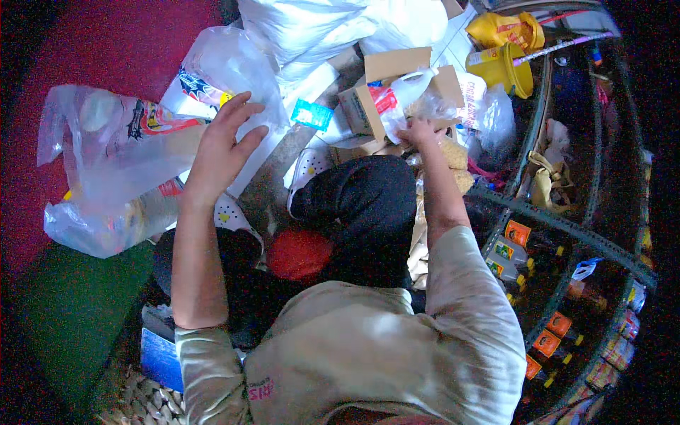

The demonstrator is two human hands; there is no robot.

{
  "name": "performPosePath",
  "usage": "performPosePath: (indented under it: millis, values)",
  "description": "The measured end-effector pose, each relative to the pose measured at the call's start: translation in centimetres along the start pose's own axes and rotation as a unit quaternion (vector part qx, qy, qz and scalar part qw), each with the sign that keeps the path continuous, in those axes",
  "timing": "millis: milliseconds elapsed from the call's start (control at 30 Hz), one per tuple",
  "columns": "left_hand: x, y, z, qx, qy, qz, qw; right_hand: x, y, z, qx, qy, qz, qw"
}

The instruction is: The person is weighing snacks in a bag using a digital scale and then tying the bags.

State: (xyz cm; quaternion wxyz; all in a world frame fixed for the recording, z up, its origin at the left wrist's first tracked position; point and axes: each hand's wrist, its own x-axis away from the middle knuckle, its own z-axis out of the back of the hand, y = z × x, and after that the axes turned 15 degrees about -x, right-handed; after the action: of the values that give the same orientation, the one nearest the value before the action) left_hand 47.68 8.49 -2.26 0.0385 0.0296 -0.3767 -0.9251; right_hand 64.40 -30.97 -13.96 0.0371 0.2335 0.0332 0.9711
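My left hand (228,141) is raised with its fingers apart and nothing in it. Just past it is a large clear plastic bag (228,58) with printed packaging inside. More clear plastic bags (127,154) lie left of my forearm. My right hand (422,134) is at the near edge of an open cardboard box (358,109). Its fingers are curled on the lower edge of a white and red plastic bag (390,103) that sticks out of the box. The fingertips are partly hidden. Bags of yellowish grain-like food (454,159) sit beside my right wrist.
A blue packet (312,115) lies between my hands. Large white sacks (319,26) stand at the back. To the right are a yellow bucket (502,69) and metal shelving (563,220) with hanging packets. A red rounded thing (299,254) is between my legs.
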Motion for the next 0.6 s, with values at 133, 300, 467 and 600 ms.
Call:
performPosePath:
  millis: [133,300,467,600]
  values:
    - [0.6,-0.6,0.7,0.030,-0.011,0.021,0.999,-0.6,0.2,-0.2,-0.002,-0.037,0.010,0.999]
    - [1.0,-2.3,0.9,-0.024,0.049,-0.024,0.998,-0.2,0.8,-0.7,0.004,0.043,0.079,0.996]
    - [1.0,-2.0,1.6,0.001,0.005,-0.012,1.000,0.2,1.8,-0.8,0.061,0.095,0.143,0.983]
    - [1.4,-2.9,1.2,-0.040,0.024,-0.043,0.998,1.2,0.9,0.1,0.061,0.087,0.138,0.985]
